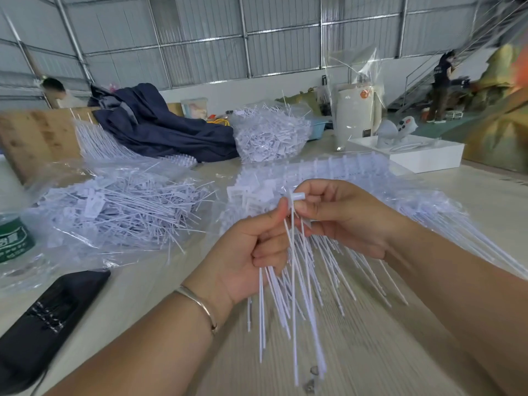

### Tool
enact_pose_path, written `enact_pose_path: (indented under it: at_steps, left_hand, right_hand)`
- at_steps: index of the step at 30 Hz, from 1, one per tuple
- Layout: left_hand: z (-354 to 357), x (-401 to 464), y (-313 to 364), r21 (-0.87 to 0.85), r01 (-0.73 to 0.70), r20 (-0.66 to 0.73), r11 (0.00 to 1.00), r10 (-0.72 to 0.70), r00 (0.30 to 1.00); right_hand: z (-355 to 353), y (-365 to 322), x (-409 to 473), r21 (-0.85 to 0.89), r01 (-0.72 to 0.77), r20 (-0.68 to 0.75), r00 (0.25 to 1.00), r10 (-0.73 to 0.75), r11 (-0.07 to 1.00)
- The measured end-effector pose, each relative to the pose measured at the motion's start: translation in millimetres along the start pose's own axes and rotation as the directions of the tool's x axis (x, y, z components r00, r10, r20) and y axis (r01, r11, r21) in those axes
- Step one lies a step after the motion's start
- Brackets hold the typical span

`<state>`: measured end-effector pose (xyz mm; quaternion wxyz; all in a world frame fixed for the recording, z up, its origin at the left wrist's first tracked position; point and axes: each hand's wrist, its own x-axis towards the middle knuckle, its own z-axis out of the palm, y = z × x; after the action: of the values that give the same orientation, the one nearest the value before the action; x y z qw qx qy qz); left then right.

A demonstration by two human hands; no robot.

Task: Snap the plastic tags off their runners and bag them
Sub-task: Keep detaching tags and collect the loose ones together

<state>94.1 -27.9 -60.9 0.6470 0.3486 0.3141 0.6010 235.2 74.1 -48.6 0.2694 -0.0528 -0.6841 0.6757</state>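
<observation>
My left hand [251, 252] grips a bundle of loose white plastic tags [294, 304], their thin tails fanning down toward me. My right hand [343, 215] pinches the flat head of one tag [297, 197] at the top of that bundle, just above my left thumb. Behind my hands a stack of tags on their runners [351, 172] lies on clear plastic, with long tails spreading right. A clear bag [85, 247] at the left holds a heap of loose tags [123, 207].
A black pouch [48, 318] lies at the near left, a green-labelled bottle [14, 238] beside the bag. Further back are another bagged heap of tags [268, 135], a dark blue cloth [160, 127], a white box [423, 155] and a wooden board [37, 138]. Two people stand far off.
</observation>
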Motion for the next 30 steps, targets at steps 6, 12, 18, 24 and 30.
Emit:
enact_pose_path:
  at_steps: [6,12,18,24,30]
  left_hand:
    - [-7,2,3,-0.028,-0.045,-0.147,0.999,0.040,0.988]
    - [-15,3,6,0.044,-0.093,-0.374,0.995,0.102,0.922]
    - [-18,3,6,0.145,-0.029,-0.382,0.989,0.083,0.920]
    - [-22,6,4,0.103,-0.071,-0.456,0.992,0.111,0.883]
    - [-21,7,2,0.061,-0.049,-0.464,0.997,0.072,0.883]
  right_hand:
    - [-2,-1,1,-0.082,0.004,-0.105,0.994,-0.013,0.997]
    - [-19,1,1,-0.098,-0.103,-0.252,0.965,0.075,0.990]
    - [-25,0,2,-0.122,-0.164,-0.300,0.946,0.121,0.979]
    - [-22,0,-1,-0.181,-0.158,-0.225,0.968,0.116,0.971]
    - [-20,-1,-4,-0.243,-0.126,-0.178,0.980,0.084,0.962]
